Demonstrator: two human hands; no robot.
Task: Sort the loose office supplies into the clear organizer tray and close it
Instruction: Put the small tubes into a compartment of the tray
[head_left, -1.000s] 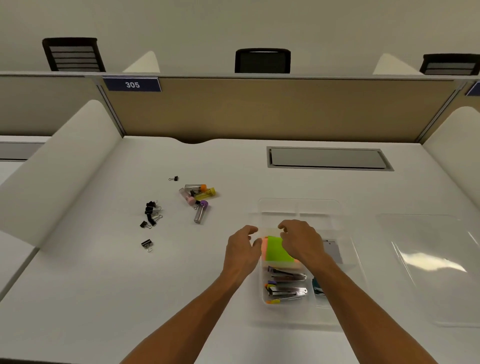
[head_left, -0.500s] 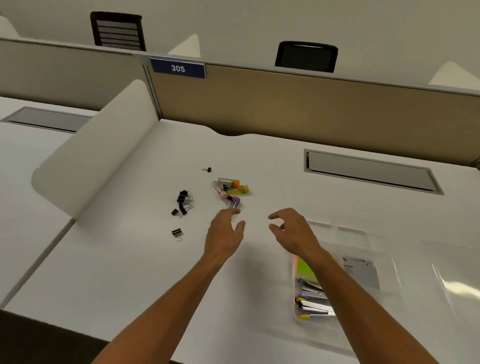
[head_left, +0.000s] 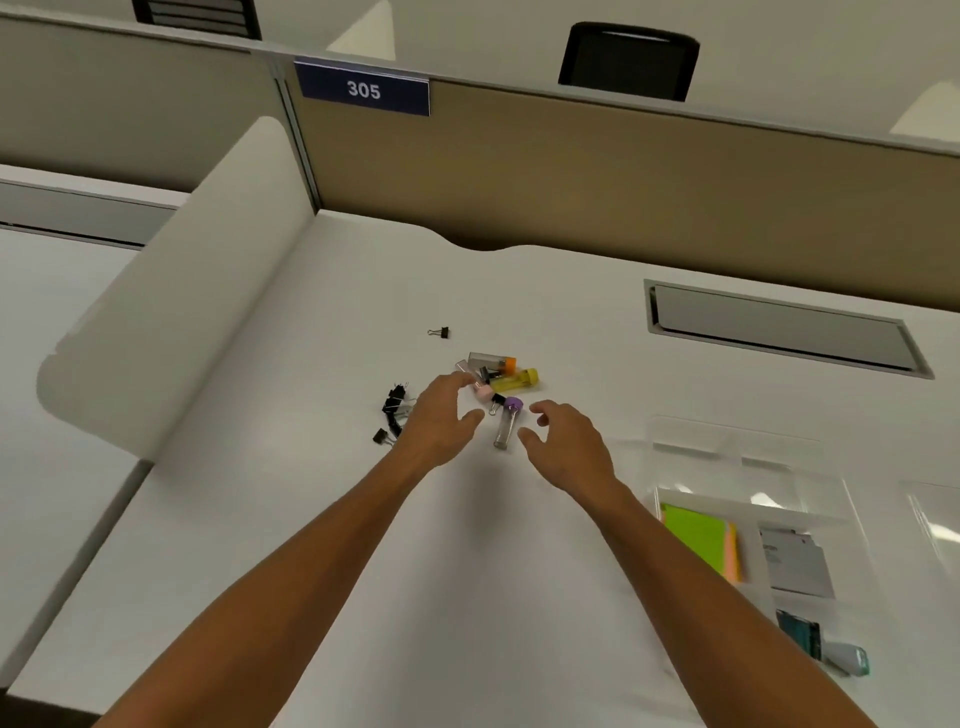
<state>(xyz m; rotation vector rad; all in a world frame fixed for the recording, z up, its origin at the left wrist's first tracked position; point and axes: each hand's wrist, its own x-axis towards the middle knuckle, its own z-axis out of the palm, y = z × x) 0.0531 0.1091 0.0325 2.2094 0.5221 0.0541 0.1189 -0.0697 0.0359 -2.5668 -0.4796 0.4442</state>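
Several small clear tubes lie in a cluster mid-desk: a purple-capped tube (head_left: 506, 426), a yellow tube (head_left: 515, 381), an orange-capped tube (head_left: 492, 361) and a pink-capped tube (head_left: 477, 384). My left hand (head_left: 441, 421) hovers just left of the purple-capped tube, fingers apart and empty. My right hand (head_left: 569, 447) hovers just right of it, also spread and empty. Black binder clips (head_left: 393, 408) lie left of my left hand, partly hidden by it. The clear organizer tray (head_left: 826, 499) sits at the right, holding green sticky notes (head_left: 693, 532), a grey card and other items.
A lone binder clip (head_left: 440, 332) lies farther back. A white curved divider (head_left: 171, 312) bounds the desk's left side, a tan partition (head_left: 597, 171) the back. A grey cable hatch (head_left: 779, 327) is set in the desk at the back right. A clear lid edge (head_left: 935, 519) shows at far right.
Both hands have moved from the tray leftward and forward to flank the purple-capped tube. The view has swung left, pushing the tray toward the right edge.
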